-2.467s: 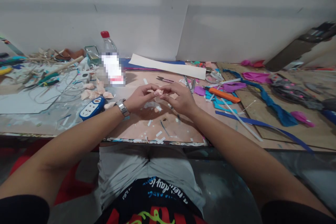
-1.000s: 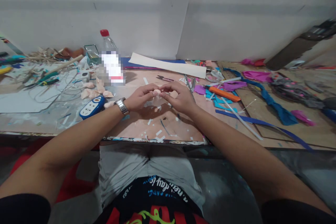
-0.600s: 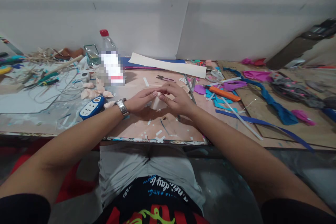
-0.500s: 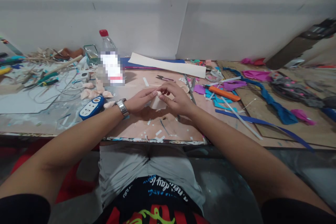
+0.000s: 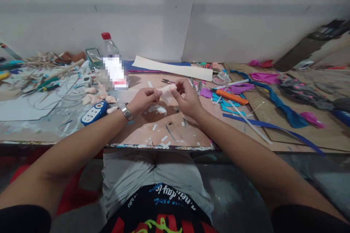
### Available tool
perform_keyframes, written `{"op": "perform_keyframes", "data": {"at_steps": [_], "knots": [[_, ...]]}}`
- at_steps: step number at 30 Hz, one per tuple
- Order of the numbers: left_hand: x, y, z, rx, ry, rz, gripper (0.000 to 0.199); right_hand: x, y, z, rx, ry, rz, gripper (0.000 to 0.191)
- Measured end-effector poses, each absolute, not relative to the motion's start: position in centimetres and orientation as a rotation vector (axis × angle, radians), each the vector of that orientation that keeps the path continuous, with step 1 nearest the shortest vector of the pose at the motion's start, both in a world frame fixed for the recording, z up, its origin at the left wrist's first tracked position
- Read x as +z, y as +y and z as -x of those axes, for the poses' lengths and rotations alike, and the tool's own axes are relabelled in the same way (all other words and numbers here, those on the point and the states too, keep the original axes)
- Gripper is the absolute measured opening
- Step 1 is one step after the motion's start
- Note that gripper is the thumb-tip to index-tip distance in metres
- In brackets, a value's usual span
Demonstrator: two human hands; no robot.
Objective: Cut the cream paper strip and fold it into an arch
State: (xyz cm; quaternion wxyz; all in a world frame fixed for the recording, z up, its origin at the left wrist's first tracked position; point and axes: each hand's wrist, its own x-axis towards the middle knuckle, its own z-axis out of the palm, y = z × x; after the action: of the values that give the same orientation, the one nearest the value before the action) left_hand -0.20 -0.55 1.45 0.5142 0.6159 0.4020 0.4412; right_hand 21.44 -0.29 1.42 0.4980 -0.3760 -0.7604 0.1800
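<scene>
Between my hands, above the middle of the table, is a small cream-coloured strip of paper (image 5: 166, 89), crumpled and pinkish at its right end. My left hand (image 5: 145, 99), with a metal watch at the wrist, is closed in a pinch at the strip's left end. The thumb and fingers of my right hand (image 5: 189, 99) close on its right end. Just below the left hand, a whitish smear or scrap (image 5: 157, 110) lies on the tabletop. Small snips (image 5: 168, 81) lie behind the strip, partly hidden by my right hand.
A red-capped bottle (image 5: 112, 60) stands back left, with a blue-and-white power socket (image 5: 94, 113) and peach paper petals (image 5: 95, 98) nearby. A long cream strip (image 5: 172, 68) lies along the back. To the right are an orange cutter (image 5: 232, 96), coloured paper scraps and a leaning dark tube (image 5: 303, 49).
My hands have drawn apart sideways. The paper, earlier hanging between them with both hands at its gathered top, is now stretched between them. The whitish patch underneath has come into view.
</scene>
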Motion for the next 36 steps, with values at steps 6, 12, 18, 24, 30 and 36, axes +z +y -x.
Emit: {"op": "perform_keyframes", "data": {"at_steps": [6,12,18,24,30,36], "knots": [[1.3,-0.6,0.2,1.084,0.936,-1.427,0.048,1.5,-0.4,-21.4,0.440,-1.852,0.891,0.028],[1.1,-0.4,0.5,1.071,0.998,-1.503,0.047,1.4,-0.4,-21.5,0.444,-1.851,0.922,0.029],[1.5,-0.8,0.3,1.020,1.050,-1.567,0.049,1.1,-0.1,-21.5,0.431,-1.883,0.950,0.030],[0.6,0.0,0.9,1.267,1.069,-1.853,0.037,1.8,-0.3,-21.4,0.404,-2.037,0.954,0.023],[0.7,-0.3,0.5,1.151,0.763,-1.928,0.043,2.3,-0.9,-21.0,0.432,-2.161,0.839,0.027],[0.8,-0.5,0.1,1.139,0.721,-1.859,0.040,2.2,-0.8,-21.2,0.418,-2.154,0.804,0.028]]}}
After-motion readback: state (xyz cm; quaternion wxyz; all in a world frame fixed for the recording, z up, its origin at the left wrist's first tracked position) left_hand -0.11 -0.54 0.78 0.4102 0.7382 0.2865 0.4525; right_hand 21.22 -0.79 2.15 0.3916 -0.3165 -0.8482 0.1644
